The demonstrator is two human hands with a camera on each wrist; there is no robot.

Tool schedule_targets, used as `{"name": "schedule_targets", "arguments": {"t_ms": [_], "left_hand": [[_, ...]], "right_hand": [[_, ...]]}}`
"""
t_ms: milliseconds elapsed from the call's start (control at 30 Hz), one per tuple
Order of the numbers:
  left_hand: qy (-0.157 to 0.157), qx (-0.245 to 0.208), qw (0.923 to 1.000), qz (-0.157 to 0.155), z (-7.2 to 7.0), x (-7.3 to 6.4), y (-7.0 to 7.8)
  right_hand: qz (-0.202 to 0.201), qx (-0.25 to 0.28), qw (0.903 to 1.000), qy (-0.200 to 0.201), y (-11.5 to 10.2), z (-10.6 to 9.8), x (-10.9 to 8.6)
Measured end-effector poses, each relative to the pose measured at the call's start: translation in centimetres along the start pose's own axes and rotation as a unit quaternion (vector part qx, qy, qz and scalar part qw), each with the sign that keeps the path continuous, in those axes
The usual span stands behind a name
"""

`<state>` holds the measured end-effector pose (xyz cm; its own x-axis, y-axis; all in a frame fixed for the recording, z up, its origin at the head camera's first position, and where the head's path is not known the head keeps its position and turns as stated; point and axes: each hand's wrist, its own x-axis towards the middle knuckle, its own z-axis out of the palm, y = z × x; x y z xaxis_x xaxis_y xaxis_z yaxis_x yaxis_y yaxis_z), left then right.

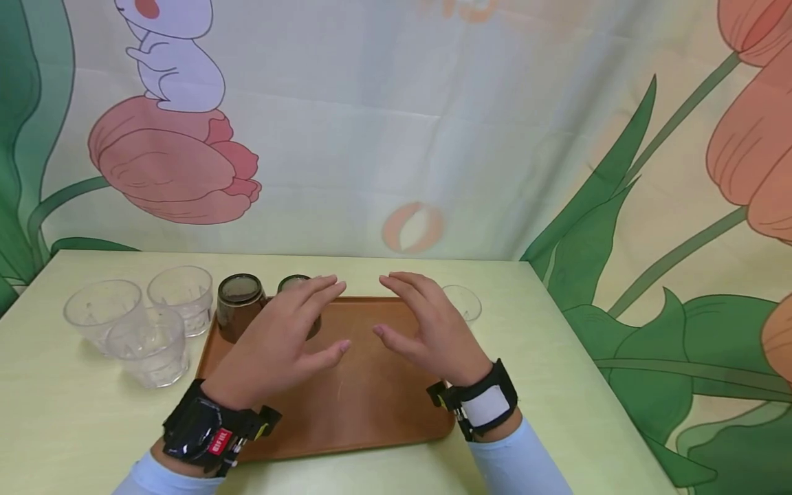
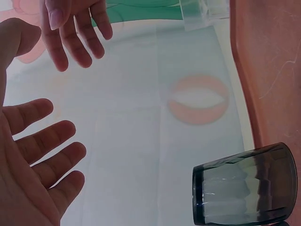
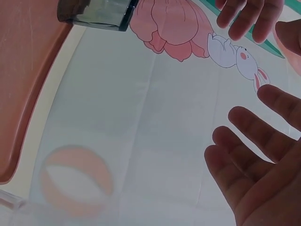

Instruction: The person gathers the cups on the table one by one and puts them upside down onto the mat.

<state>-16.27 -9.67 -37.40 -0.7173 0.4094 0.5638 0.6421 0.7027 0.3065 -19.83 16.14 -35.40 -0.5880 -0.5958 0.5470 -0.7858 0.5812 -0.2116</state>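
Observation:
Both hands hover over a brown tray (image 1: 383, 399), palms turned toward each other with a gap between them. My left hand (image 1: 272, 354) holds nothing, its fingers spread and extended. Likewise empty, my right hand (image 1: 436, 330) has its fingers reaching forward and its thumb apart. A dark tinted glass (image 1: 240, 313) stands upside down at the tray's back left, beside the left hand; the left wrist view shows the same kind of dark glass (image 2: 244, 188). Another dark glass (image 1: 293, 282) is mostly hidden behind the left hand.
Left of the tray, three clear glasses (image 1: 148, 347) stand close together on the pale table (image 1: 557, 412). One more clear glass (image 1: 467, 302) sits right of the tray, partly behind the right hand. A printed curtain (image 1: 346, 137) hangs along the table's back edge.

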Motion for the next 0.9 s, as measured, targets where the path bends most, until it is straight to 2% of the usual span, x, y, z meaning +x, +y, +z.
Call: {"name": "schedule_targets", "arguments": {"t_ms": [500, 900], "left_hand": [[-0.007, 0.001, 1.0, 0.007, 0.8, 0.0, 0.2], [-0.017, 0.002, 0.9998, 0.014, 1.2, -0.1, 0.4]], "right_hand": [[0.025, -0.01, 0.9996, -0.011, 1.3, -0.4, -0.4], [0.051, -0.022, 0.9982, -0.023, 3.2, -0.2, -1.0]]}}
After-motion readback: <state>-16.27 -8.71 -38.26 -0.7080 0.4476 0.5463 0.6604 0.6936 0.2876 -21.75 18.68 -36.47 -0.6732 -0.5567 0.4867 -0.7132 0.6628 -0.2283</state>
